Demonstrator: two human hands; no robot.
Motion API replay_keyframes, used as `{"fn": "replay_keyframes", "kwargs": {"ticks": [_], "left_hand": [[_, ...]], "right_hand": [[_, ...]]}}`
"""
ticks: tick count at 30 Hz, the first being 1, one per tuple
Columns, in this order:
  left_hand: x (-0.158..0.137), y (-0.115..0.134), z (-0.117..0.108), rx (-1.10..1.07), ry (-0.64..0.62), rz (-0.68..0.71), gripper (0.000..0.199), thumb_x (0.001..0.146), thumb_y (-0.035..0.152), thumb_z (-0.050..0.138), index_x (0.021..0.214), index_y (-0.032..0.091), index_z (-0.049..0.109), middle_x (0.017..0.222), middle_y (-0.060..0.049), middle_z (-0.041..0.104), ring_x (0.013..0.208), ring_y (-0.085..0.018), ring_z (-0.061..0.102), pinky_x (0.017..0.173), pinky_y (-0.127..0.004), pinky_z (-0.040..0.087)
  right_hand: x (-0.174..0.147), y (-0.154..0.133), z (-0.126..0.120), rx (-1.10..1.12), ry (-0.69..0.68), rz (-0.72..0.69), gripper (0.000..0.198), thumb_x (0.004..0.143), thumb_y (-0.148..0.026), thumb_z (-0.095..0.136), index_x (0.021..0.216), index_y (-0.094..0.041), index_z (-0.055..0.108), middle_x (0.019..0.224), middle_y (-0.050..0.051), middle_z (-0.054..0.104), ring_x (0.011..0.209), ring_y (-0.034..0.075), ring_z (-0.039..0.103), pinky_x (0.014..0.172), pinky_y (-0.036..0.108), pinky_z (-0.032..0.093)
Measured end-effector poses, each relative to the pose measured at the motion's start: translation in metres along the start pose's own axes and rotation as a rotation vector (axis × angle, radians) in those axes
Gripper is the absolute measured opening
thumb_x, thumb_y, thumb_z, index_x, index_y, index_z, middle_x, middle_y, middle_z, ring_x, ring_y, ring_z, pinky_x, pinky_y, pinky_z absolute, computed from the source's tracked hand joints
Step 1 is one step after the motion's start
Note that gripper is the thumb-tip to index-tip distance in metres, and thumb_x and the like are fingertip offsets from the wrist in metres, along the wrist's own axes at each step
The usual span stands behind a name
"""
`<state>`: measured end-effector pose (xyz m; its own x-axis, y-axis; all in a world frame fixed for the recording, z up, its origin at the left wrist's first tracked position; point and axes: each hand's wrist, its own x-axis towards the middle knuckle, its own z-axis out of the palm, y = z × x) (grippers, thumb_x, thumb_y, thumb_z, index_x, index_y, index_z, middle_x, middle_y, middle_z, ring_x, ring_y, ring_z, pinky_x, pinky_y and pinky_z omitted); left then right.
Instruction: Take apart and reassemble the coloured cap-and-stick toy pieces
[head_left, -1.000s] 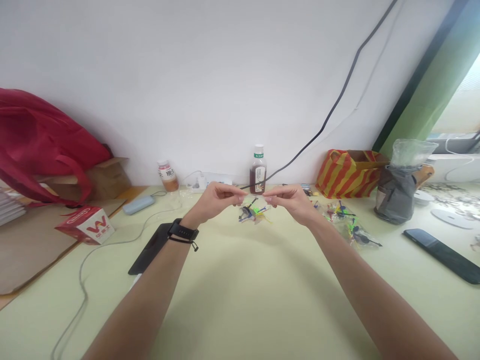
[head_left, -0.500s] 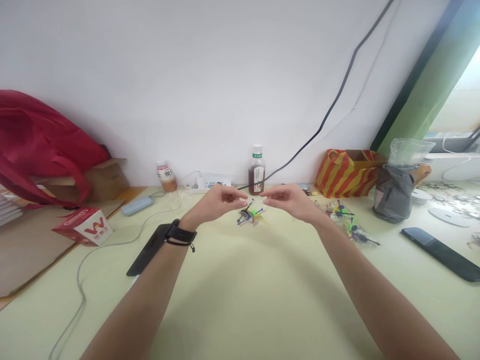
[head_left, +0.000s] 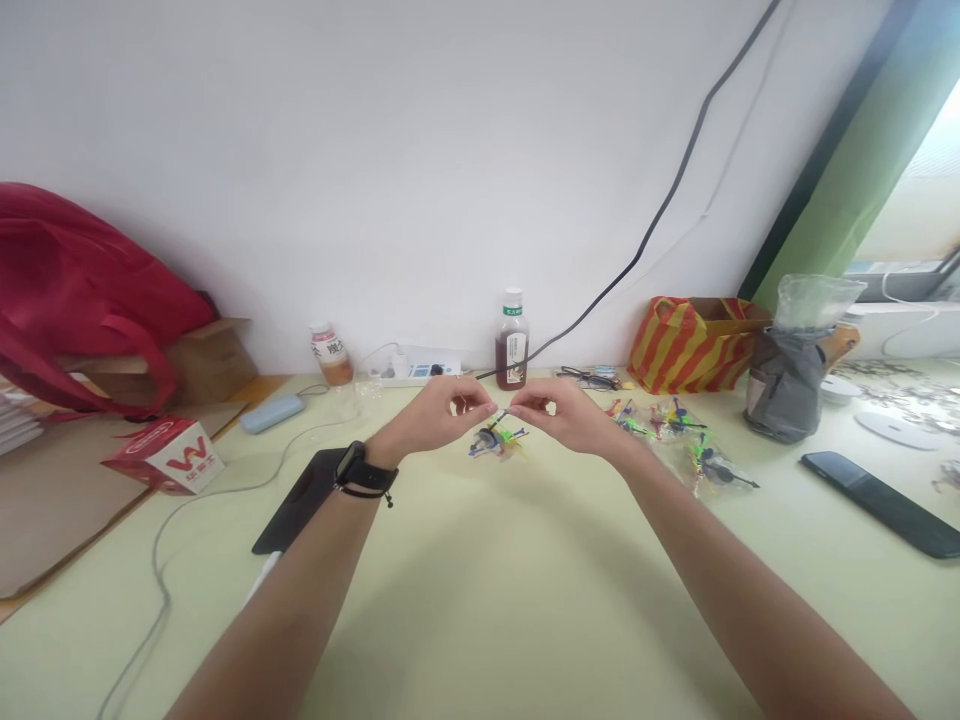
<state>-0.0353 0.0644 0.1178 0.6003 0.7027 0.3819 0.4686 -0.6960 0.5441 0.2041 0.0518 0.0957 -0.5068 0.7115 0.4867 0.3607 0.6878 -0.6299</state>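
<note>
"What are your fingers doing?"

"Those of your left hand (head_left: pixel 433 418) and right hand (head_left: pixel 576 416) seem to pinch the top of a clear bag (head_left: pixel 506 447), nearer you than the bottle (head_left: pixel 512 345)."

"How far along?"

"Plastic parts (head_left: pixel 487 439) look bagged; whether it's sealed, I can't tell. More bags (head_left: pixel 720 472) lie right of the bottle."

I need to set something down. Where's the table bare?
Bare: between left forearm and right forearm, nearer than the central plastic packet; also between right forearm and smartphone. Crowded: by the right hand, more packets, eyeglasses, striped bag.
</note>
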Motion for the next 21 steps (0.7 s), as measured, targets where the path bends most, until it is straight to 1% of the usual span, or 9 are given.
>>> {"fn": "replay_keyframes", "kwargs": {"ticks": [3,4,7,11,14,16,19,21], "left_hand": [[0.000,0.005,0.001,-0.019,-0.035,0.034,0.027,0.092,0.044,0.065,0.101,0.021,0.077,0.094,-0.005,0.074,0.080,-0.016,0.062,0.072,-0.027,0.047],[0.000,0.007,0.001,-0.025,-0.053,0.037,0.028,0.092,0.045,0.065,0.101,0.021,0.077,0.093,-0.005,0.075,0.078,-0.016,0.062,0.071,-0.027,0.047],[0.000,0.008,0.001,-0.033,-0.104,0.017,0.030,0.093,0.047,0.064,0.093,0.021,0.079,0.083,-0.004,0.074,0.071,-0.015,0.060,0.066,-0.027,0.045],[0.000,0.007,-0.003,-0.019,-0.128,-0.004,0.026,0.092,0.044,0.065,0.091,0.022,0.080,0.085,-0.004,0.075,0.074,-0.017,0.062,0.064,-0.026,0.044],[-0.001,0.006,-0.006,-0.006,-0.135,-0.010,0.027,0.091,0.044,0.065,0.089,0.022,0.080,0.082,-0.004,0.074,0.073,-0.017,0.062,0.062,-0.026,0.043],[-0.001,0.006,-0.008,0.004,-0.145,-0.020,0.030,0.091,0.046,0.064,0.086,0.021,0.079,0.075,-0.004,0.071,0.067,-0.016,0.058,0.058,-0.025,0.040],[-0.002,0.008,-0.013,0.016,-0.162,-0.054,0.036,0.090,0.052,0.064,0.081,0.019,0.077,0.063,0.000,0.061,0.057,-0.013,0.048,0.051,-0.025,0.032],[-0.003,0.009,-0.017,0.006,-0.172,-0.083,0.039,0.088,0.054,0.066,0.077,0.018,0.075,0.059,0.001,0.054,0.053,-0.011,0.041,0.048,-0.025,0.028]], "right_hand": [[0.000,-0.002,0.004,-0.005,-0.054,0.006,0.026,0.098,-0.037,0.057,0.086,-0.017,0.070,0.077,0.003,0.067,0.069,0.014,0.053,0.065,0.027,0.041],[0.000,-0.003,0.005,-0.012,-0.067,0.007,0.025,0.098,-0.036,0.057,0.086,-0.017,0.069,0.077,0.003,0.066,0.069,0.014,0.053,0.065,0.026,0.041],[0.000,-0.005,0.007,-0.031,-0.081,0.015,0.023,0.097,-0.033,0.056,0.083,-0.018,0.067,0.078,0.002,0.066,0.070,0.014,0.053,0.065,0.026,0.040],[0.000,-0.006,0.006,0.005,-0.089,0.048,0.025,0.097,-0.037,0.057,0.083,-0.018,0.066,0.076,0.002,0.063,0.069,0.014,0.052,0.063,0.026,0.039],[0.000,-0.007,0.004,0.039,-0.110,0.073,0.029,0.097,-0.042,0.057,0.085,-0.018,0.068,0.070,-0.001,0.058,0.064,0.013,0.048,0.059,0.025,0.037],[-0.001,-0.008,0.002,0.056,-0.128,0.085,0.031,0.096,-0.045,0.058,0.086,-0.018,0.069,0.064,-0.003,0.051,0.059,0.012,0.043,0.056,0.025,0.033],[-0.001,-0.010,-0.001,0.108,-0.160,0.103,0.035,0.095,-0.050,0.060,0.086,-0.018,0.070,0.059,-0.006,0.042,0.055,0.010,0.036,0.052,0.025,0.028],[0.000,-0.012,-0.002,0.162,-0.179,0.113,0.037,0.094,-0.052,0.061,0.085,-0.018,0.070,0.057,-0.007,0.038,0.053,0.010,0.032,0.050,0.025,0.025]]}}
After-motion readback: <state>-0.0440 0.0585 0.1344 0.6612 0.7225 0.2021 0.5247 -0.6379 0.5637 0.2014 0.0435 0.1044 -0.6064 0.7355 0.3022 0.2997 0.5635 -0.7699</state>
